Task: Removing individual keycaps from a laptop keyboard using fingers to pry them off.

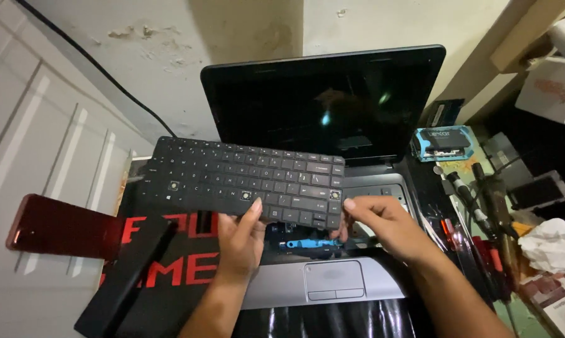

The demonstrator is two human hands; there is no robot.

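One laptop (323,188); over it one loose black keyboard (242,178) and two hands; left of it one red phone (57,226); right, one crumpled tissue (549,245)

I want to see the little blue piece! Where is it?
In the head view, the blue piece lies inside the opened laptop, just below the lifted black keyboard, between the left hand and right hand.

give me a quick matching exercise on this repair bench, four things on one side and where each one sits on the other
Things:
1. keyboard
2. touchpad
3. blue box
4. red phone

Places:
A. far left, on the white surface
B. lifted over the laptop, held by the left hand and right hand
C. right of the dark screen
D. on the grey panel below both hands

Pairs: 1-B, 2-D, 3-C, 4-A
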